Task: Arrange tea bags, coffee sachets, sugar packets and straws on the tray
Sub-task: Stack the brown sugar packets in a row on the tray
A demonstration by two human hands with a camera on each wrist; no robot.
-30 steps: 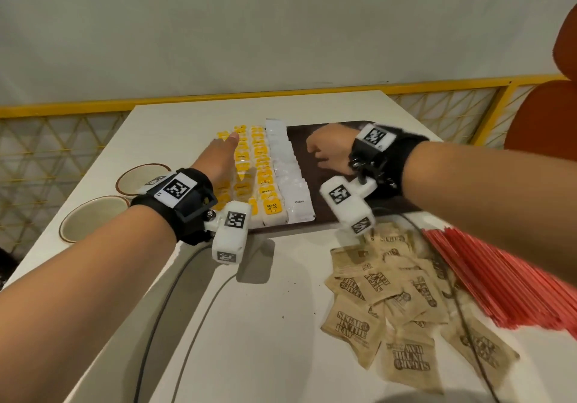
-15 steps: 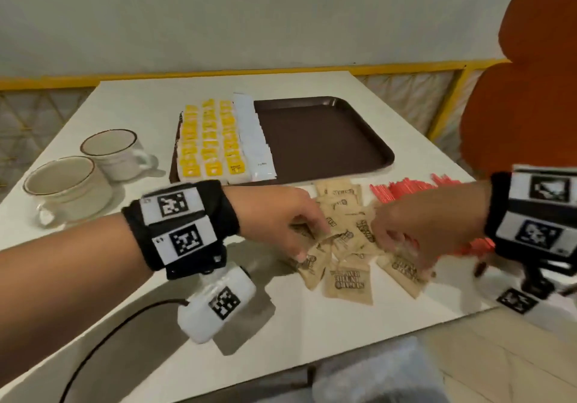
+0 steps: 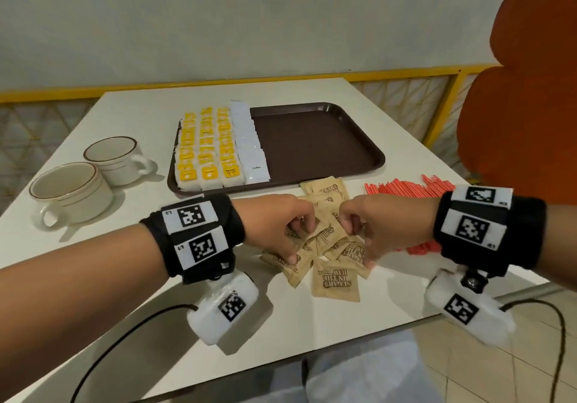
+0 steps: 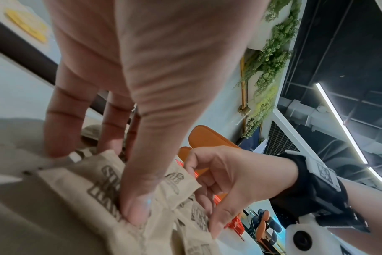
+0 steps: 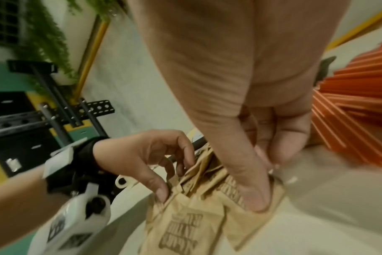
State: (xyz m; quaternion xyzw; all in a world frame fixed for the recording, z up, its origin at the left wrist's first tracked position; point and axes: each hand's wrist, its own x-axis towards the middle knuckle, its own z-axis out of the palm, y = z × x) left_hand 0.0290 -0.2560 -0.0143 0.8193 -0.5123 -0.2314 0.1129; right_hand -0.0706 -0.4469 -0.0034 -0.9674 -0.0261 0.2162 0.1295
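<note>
Two cups (image 3: 93,177) stand at the left of the frame on my white tabletop (image 3: 193,315), which fills the middle of the head view under a pale wall with a yellow rail; an orange chair (image 3: 524,90) rises at the right edge, and the wrist views catch hanging greenery overhead. The brown tray (image 3: 315,143) lies at centre, its long axis running across the frame. On its left part sit rows of yellow-labelled tea bags (image 3: 206,149) and one row of white coffee sachets (image 3: 249,143), the rows running from the near rim toward the far rim. The loose heap of brown sugar packets (image 3: 335,281) lies on the tabletop just below the tray, pointing every which way. My left hand (image 3: 278,224) pinches a packet between thumb and curled fingers; my right hand (image 3: 381,227) likewise pinches into the heap, thumb pressed on a packet. My hands hide the heap's middle, so I cannot count the packets. The red straws (image 3: 409,188) lie right of the heap, long axes running across the frame, partly hidden behind my right wrist.
</note>
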